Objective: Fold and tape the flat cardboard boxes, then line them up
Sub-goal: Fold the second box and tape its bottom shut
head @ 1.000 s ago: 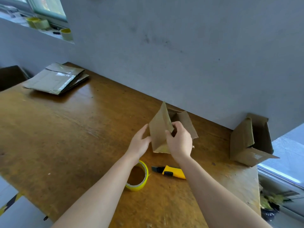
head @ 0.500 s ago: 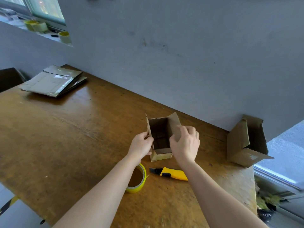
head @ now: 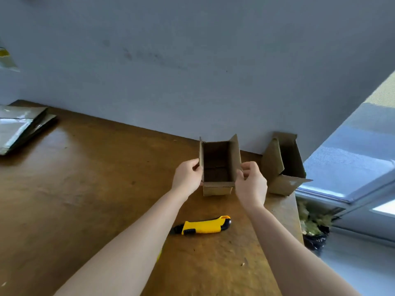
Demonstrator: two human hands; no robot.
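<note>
Fingers either side of box

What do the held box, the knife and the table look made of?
Box: brown corrugated cardboard, matte, with raw cut flap edges.
Knife: probably moulded plastic, a yellow body with black ends and a slight gloss.
Table: wood or wood veneer, varnished, showing grain, scuffs and a sheen.

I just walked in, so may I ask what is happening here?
A person holds an open cardboard box upright on the wooden table, left hand gripping its left wall, right hand its right. A second open box sits to its right. A yellow utility knife lies nearer; flat boxes lie far left.
</note>
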